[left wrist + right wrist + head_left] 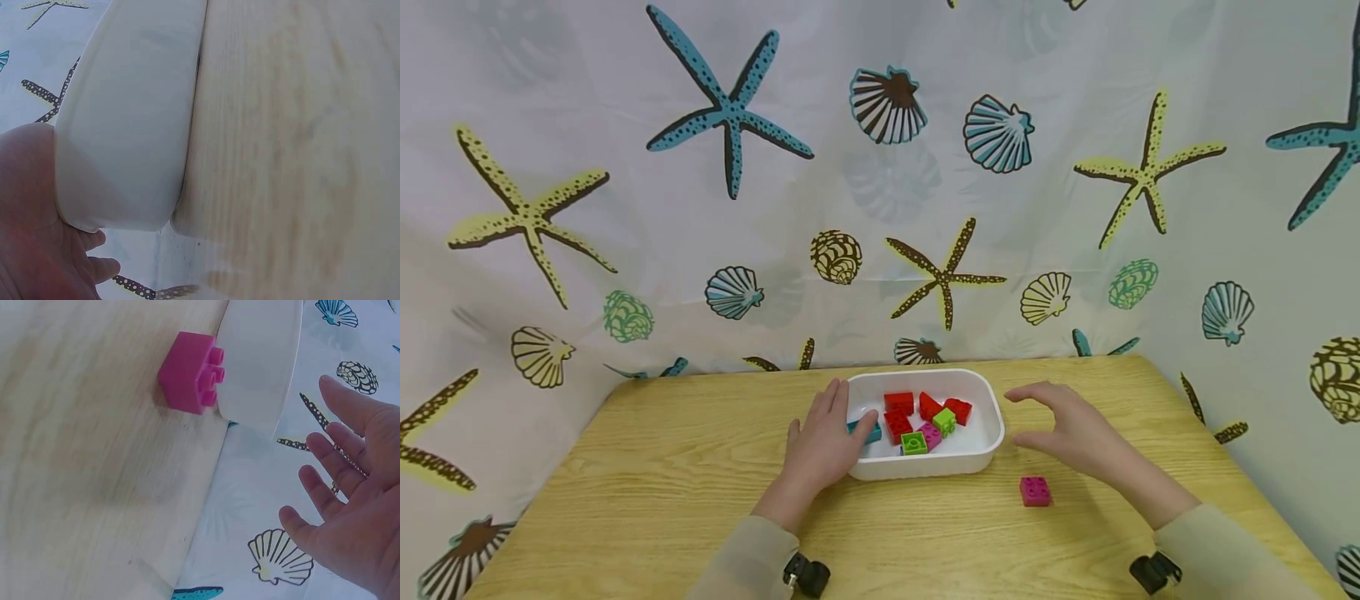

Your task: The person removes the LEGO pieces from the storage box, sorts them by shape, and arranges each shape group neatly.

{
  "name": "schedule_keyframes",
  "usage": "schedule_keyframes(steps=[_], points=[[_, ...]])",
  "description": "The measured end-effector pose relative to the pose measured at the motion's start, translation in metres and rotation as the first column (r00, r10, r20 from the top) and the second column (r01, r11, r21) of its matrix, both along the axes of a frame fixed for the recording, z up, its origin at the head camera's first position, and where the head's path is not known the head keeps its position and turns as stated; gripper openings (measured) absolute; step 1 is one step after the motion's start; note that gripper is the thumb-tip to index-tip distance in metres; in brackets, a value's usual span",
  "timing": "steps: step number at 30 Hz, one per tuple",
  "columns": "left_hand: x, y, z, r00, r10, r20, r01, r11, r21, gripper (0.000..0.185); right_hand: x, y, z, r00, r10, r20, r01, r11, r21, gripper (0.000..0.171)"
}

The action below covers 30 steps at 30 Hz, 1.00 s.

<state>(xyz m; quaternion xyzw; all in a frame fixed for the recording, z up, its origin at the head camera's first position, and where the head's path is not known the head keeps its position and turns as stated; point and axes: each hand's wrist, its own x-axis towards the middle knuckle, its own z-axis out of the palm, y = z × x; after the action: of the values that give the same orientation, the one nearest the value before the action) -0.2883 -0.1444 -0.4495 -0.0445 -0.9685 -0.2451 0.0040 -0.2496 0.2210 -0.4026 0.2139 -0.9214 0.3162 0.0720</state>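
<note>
Wood-grain counter [662, 500]; white curtain [820, 183] printed with starfish and shells, behind and at both sides. White tray [917, 465] near counter's back edge, carrying red bricks [898, 426], green bricks [914, 443], pink brick [930, 434], teal brick [872, 433]. Left hand [823, 442] against tray's left end, fingers straight, thumb over rim, partly covering teal brick. Right hand [1067, 425] just beyond tray's right end, grip apart. Magenta brick [1035, 492] on counter, near tray's front right corner.

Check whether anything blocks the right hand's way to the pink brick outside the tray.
Nothing visible does: only open space lies between the right hand and the pink brick; the white tray sits left of that path.
</note>
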Motion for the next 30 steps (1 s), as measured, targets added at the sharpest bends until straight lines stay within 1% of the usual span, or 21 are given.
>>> schedule_keyframes(steps=[5,12,15,21,30], points=[[0.001,0.000,0.000,1.000,0.002,0.001,-0.002,1.000,0.003,0.089,-0.014,-0.019,0.003,1.000,0.003,0.018,-0.003,1.000,0.020,0.048],[0.002,0.001,0.002,1.000,0.004,-0.001,-0.004,1.000,0.011,0.088,-0.029,-0.041,-0.001,0.998,-0.014,0.066,0.011,0.999,0.050,0.043],[0.003,0.001,0.002,1.000,0.004,-0.003,-0.004,1.000,0.011,0.088,-0.033,-0.049,-0.003,0.996,-0.037,0.080,0.031,0.997,0.066,0.044],[0.002,0.001,0.002,1.000,0.008,-0.004,-0.007,1.000,0.008,0.088,-0.040,-0.065,-0.009,0.995,-0.070,0.078,0.061,0.992,0.113,0.045],[0.000,0.000,0.002,1.000,0.008,-0.007,-0.008,1.000,0.001,0.087,-0.046,-0.083,-0.013,0.989,-0.123,0.079,0.109,0.980,0.165,0.044]])
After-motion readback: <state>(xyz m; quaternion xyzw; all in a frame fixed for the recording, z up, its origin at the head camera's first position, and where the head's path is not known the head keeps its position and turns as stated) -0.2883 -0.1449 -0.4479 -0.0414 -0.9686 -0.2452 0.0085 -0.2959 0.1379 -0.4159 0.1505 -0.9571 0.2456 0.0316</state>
